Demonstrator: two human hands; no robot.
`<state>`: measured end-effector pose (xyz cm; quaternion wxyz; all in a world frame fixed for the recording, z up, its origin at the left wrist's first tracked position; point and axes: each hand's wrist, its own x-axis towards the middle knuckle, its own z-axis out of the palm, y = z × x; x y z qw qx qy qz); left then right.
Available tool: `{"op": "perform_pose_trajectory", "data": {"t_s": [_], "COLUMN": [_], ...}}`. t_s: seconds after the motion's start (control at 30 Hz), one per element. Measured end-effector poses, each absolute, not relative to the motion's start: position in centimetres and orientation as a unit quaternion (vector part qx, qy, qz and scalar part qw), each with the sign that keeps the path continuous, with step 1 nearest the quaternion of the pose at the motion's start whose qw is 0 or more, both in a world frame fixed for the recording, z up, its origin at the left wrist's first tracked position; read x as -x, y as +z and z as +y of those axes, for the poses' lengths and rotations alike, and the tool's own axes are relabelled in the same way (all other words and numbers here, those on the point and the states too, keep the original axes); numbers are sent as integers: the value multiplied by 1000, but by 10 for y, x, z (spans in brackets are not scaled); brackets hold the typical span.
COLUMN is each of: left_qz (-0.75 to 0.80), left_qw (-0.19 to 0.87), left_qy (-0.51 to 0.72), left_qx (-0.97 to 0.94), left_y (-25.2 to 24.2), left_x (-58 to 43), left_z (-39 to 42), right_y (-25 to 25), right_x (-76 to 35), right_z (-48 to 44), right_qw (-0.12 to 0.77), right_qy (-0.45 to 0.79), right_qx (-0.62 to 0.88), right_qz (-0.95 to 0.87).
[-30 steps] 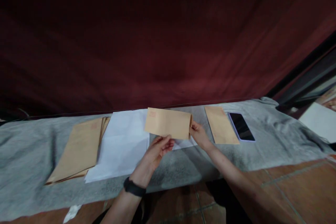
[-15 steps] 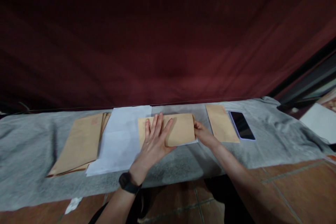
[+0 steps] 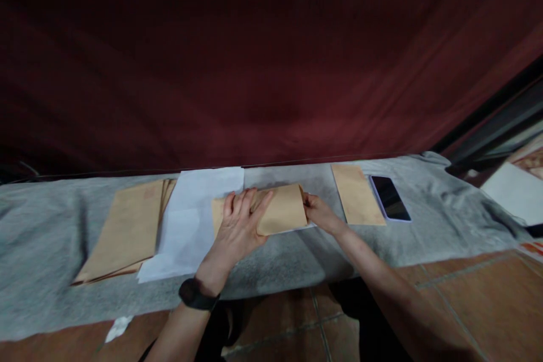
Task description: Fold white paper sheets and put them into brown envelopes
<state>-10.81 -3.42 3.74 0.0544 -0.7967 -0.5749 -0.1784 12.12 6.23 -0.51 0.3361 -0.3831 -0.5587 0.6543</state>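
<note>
A brown envelope (image 3: 283, 210) lies on the grey cloth (image 3: 51, 237) in the middle. My left hand (image 3: 237, 226) rests flat on its left half, fingers stretched out and pressing it down. My right hand (image 3: 318, 213) pinches the envelope's right end, where the paper bulges up a little. A white sheet edge (image 3: 307, 227) peeks out under the envelope. A black band sits on my left wrist (image 3: 195, 294).
White paper sheets (image 3: 190, 220) lie left of the envelope, and a stack of brown envelopes (image 3: 127, 229) further left. Another brown envelope (image 3: 356, 195) and a dark phone (image 3: 389, 198) lie to the right. A dark red curtain (image 3: 254, 68) hangs behind.
The envelope went from held up in both hands to lying on the cloth. My left hand moved on top of it and now presses it; my right stays at its right end.
</note>
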Motion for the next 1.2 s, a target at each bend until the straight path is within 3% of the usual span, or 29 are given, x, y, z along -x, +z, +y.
{"op": "perform_pose_trajectory", "data": {"t_s": [0.43, 0.67, 0.87, 1.03, 1.2], "left_qz": [-593, -668, -748, -774, -734], "left_qw": [52, 78, 40, -28, 8], "left_qy": [-137, -127, -61, -26, -96], "left_qx": [791, 729, 660, 632, 672], "left_y": [40, 51, 26, 19, 21], "left_x": [134, 166, 177, 185, 162], "left_z": [-32, -35, -33, -30, -30], "right_y": [-30, -44, -72, -80, -84], "right_x": [-128, -133, -128, -129, -130], "right_z": [64, 60, 43, 38, 40], "right_qw": [319, 304, 191, 164, 169], "right_qy": [548, 306, 79, 3, -10], "right_qx": [433, 421, 351, 343, 333], "right_qz": [-641, -798, -913, -925, -928]}}
